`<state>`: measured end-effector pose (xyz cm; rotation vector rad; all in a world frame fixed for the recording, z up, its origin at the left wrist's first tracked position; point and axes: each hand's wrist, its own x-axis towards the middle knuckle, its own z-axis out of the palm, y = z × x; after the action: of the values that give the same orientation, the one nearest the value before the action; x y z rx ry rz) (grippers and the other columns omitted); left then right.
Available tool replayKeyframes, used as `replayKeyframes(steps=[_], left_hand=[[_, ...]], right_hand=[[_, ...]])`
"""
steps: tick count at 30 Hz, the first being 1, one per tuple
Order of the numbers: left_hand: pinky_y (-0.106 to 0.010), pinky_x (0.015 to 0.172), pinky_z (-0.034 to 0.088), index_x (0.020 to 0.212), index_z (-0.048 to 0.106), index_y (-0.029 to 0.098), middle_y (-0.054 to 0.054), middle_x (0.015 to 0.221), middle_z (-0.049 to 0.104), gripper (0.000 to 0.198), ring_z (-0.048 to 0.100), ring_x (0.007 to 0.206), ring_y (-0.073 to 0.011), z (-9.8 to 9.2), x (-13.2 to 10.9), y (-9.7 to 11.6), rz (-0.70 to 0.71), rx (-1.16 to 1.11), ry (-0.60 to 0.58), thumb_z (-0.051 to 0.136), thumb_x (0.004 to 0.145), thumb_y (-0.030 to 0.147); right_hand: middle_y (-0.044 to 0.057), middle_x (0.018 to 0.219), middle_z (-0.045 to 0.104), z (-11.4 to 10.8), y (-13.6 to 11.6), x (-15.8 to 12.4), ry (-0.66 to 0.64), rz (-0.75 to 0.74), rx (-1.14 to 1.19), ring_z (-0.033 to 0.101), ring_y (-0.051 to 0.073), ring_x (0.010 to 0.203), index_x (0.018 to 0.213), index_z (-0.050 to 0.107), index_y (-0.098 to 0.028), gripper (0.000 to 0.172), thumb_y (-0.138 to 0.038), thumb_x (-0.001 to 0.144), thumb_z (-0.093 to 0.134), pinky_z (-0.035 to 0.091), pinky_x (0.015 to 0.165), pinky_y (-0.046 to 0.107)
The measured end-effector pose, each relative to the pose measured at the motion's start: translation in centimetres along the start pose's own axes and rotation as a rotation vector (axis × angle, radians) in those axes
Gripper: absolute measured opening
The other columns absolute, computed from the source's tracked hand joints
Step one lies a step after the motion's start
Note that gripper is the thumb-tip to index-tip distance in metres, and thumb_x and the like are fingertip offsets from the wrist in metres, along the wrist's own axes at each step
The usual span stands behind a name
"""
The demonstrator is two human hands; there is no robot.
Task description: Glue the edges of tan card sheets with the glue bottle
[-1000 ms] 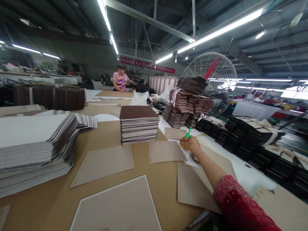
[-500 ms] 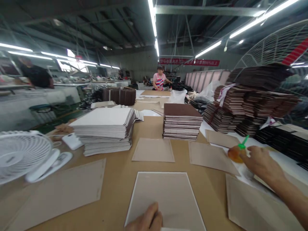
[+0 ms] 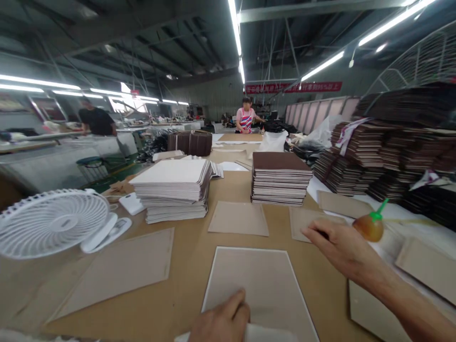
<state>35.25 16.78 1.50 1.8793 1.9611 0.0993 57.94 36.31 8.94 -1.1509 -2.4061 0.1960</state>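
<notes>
At the bottom centre, my left hand (image 3: 223, 318) rests with curled fingers on a beige panel with white edges (image 3: 260, 275). A pale strip (image 3: 270, 334) shows beside that hand at the frame's lower edge; whether the fingers grip it is hidden. My right hand (image 3: 331, 240) is over a beige panel (image 3: 299, 223) on the right, its fingers drawn together with nothing visible in them. Just beyond its wrist stands a round bottle of amber liquid with a green nozzle (image 3: 370, 227), apart from the hand.
A white-topped stack of panels (image 3: 171, 172) and a brown-topped stack (image 3: 280, 161) stand ahead. More beige panels (image 3: 238, 218) lie around the table. On the left are a white fan (image 3: 64, 223) and a white phone-like object (image 3: 131, 204). Tall brown stacks (image 3: 359, 142) rise at right.
My right hand has left the amber bottle and moved left over a panel. My left hand stays on the central panel. The camera view has turned slightly left.
</notes>
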Motion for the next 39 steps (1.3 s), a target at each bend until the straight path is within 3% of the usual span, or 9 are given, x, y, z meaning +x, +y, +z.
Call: replayKeyframes(steps=[6,11,18,22,26,29,31,35,39], left_hand=[[-0.034,0.105,0.041,0.132,0.054,0.021,-0.003,0.151,0.038,0.076,0.051,0.124,-0.0204,-0.4,-0.8,0.2,0.070,0.072,-0.021,0.046,0.061,-0.004],[-0.035,0.101,0.045,0.130,0.055,0.020,-0.004,0.150,0.040,0.076,0.054,0.121,-0.0209,-0.6,-0.7,0.4,0.070,0.104,-0.049,0.044,0.059,-0.006],[-0.032,0.100,0.045,0.129,0.055,0.023,-0.001,0.150,0.038,0.075,0.055,0.120,-0.0203,-0.3,-0.5,0.0,0.056,0.114,-0.049,0.044,0.060,-0.006],[-0.030,0.099,0.044,0.121,0.060,0.024,-0.002,0.145,0.046,0.063,0.058,0.115,-0.0192,-0.8,-0.6,-0.5,0.091,0.008,-0.014,0.046,0.065,-0.002],[-0.026,0.082,0.048,0.098,0.066,0.021,-0.004,0.103,0.068,0.024,0.063,0.090,-0.0183,-3.4,-1.1,-0.2,0.111,-0.322,0.084,0.045,0.088,0.023],[-0.023,0.060,0.046,0.092,0.068,0.019,0.000,0.063,0.062,0.041,0.059,0.061,-0.0160,-5.5,-1.7,0.9,-0.026,-0.648,-0.015,0.038,0.094,0.048],[-0.023,0.056,0.044,0.091,0.068,0.017,0.003,0.051,0.055,0.048,0.054,0.052,-0.0144,-6.3,-1.8,1.7,-0.081,-0.852,-0.116,0.037,0.092,0.054],[-0.025,0.061,0.042,0.089,0.069,0.015,0.001,0.055,0.059,0.049,0.053,0.052,-0.0130,-5.6,-1.2,2.2,-0.078,-1.048,-0.222,0.047,0.086,0.059],[-0.026,0.063,0.040,0.089,0.069,0.014,-0.005,0.080,0.068,0.053,0.054,0.058,-0.0118,-3.6,-0.2,1.6,-0.003,-1.099,-0.287,0.054,0.081,0.064]], right_hand=[[-0.002,0.056,0.050,0.9,-3.7,-3.2,-0.074,0.042,0.110,0.044,0.013,0.053,0.062,0.045,-0.022,0.040,-0.047,0.093,0.043,0.029,0.055,0.028],[-0.002,0.060,0.051,2.2,-3.0,-6.3,-0.204,0.117,0.221,0.048,0.014,0.058,0.063,0.046,-0.022,0.041,-0.048,0.095,0.042,0.032,0.056,0.027],[-0.001,0.065,0.052,2.8,-3.0,-9.4,-0.231,0.231,0.375,0.050,0.014,0.062,0.066,0.051,-0.021,0.041,-0.049,0.095,0.043,0.036,0.059,0.027],[0.000,0.078,0.061,3.6,-4.6,-10.4,-0.325,0.279,0.597,0.057,0.016,0.073,0.088,0.064,-0.024,0.028,-0.046,0.093,0.047,0.041,0.065,0.027],[0.000,0.080,0.059,4.2,-6.2,-10.1,-0.322,0.363,0.841,0.054,0.017,0.074,0.105,0.062,-0.025,0.030,-0.050,0.088,0.056,0.043,0.066,0.028],[0.001,0.088,0.057,4.1,-7.3,-8.7,-0.314,0.369,1.094,0.052,0.016,0.078,0.105,0.061,-0.026,0.034,-0.053,0.083,0.062,0.042,0.068,0.027],[0.001,0.091,0.057,3.9,-8.3,-7.3,-0.313,0.332,1.233,0.051,0.016,0.080,0.101,0.061,-0.025,0.036,-0.052,0.078,0.068,0.041,0.068,0.026],[-0.001,0.077,0.057,4.3,-10.2,-4.5,-0.333,0.296,1.422,0.050,0.014,0.072,0.083,0.059,-0.021,0.037,-0.050,0.068,0.076,0.039,0.066,0.025],[-0.005,0.058,0.048,5.0,-10.8,-3.2,-0.290,0.373,1.397,0.039,0.009,0.055,0.063,0.053,-0.019,0.038,-0.050,0.067,0.076,0.031,0.054,0.023]])
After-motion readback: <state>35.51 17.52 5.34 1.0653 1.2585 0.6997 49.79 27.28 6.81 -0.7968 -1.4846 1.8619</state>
